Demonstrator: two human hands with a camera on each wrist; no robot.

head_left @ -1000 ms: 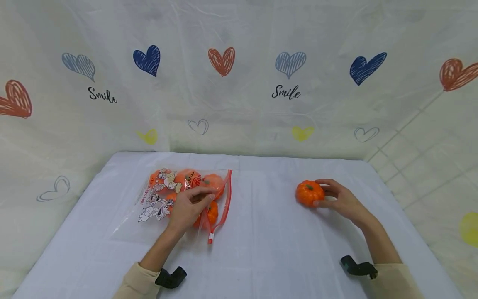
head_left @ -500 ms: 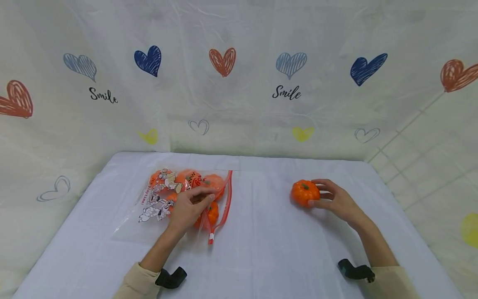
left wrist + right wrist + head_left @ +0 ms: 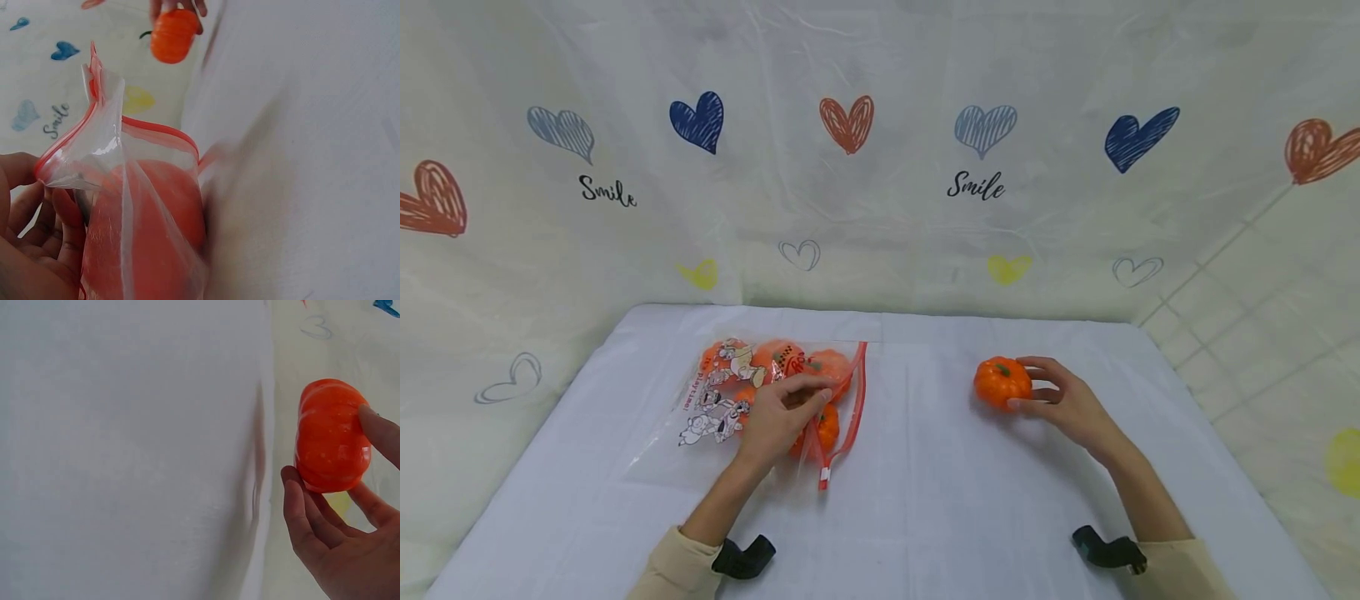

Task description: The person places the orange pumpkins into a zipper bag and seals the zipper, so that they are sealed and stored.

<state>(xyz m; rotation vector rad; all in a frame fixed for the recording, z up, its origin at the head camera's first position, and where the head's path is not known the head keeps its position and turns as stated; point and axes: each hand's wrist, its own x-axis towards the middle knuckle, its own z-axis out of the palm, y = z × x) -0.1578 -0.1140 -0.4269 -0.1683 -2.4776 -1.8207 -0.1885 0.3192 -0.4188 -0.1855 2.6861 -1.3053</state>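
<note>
My left hand (image 3: 781, 417) pinches the red zipper edge of a clear plastic zip bag (image 3: 700, 450), holding its mouth raised, as the left wrist view shows. Inside the bag are several small orange pumpkins (image 3: 826, 429), seen through the printed film and partly covered by my hand. On the right, my right hand (image 3: 1067, 407) grips another small orange pumpkin (image 3: 1002, 382) with a green stem, thumb on one side and fingers on the other. In the right wrist view this pumpkin (image 3: 332, 437) is held off the white tablecloth.
A white cloth covers the table (image 3: 917, 500), whose back edge meets a pale curtain (image 3: 895, 233) printed with hearts and "Smile". A black wrist mount (image 3: 745, 557) sits by the left sleeve, and a similar mount (image 3: 1108, 550) by the right.
My right hand has carried the pumpkin a short way left, toward the bag. My left hand and the bag have stayed in place.
</note>
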